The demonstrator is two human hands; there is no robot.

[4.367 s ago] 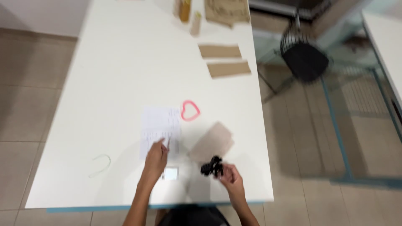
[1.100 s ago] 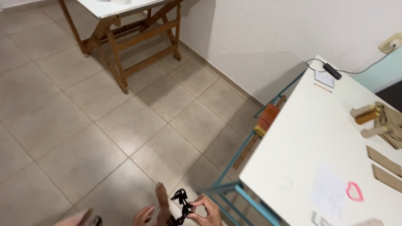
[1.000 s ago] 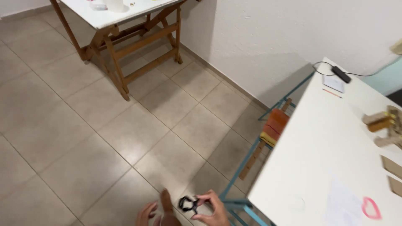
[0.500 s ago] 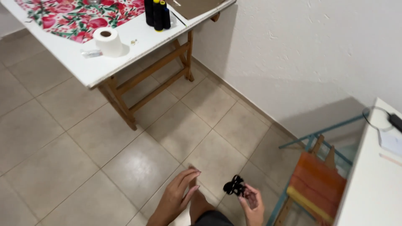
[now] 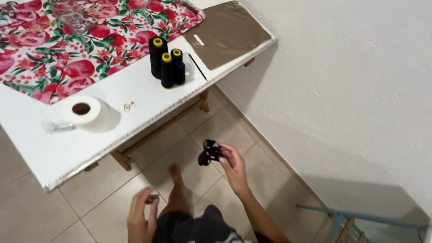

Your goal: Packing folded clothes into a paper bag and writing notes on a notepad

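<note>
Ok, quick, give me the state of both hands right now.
Left hand: open, fingers loosely curled, holding nothing.
Right hand: closed on a small black clip, held up over the floor tiles.

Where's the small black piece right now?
The small black piece is pinched in the right hand, mid-frame over the floor tiles, just off the white table.

One camera only, worn on the person's head, looking steeply down past the body to the tiled floor [image 5: 202, 135]. It takes in the white bench [image 5: 112, 121] at far left and the wall [image 5: 351, 90] on the right, both hands close below.
</note>
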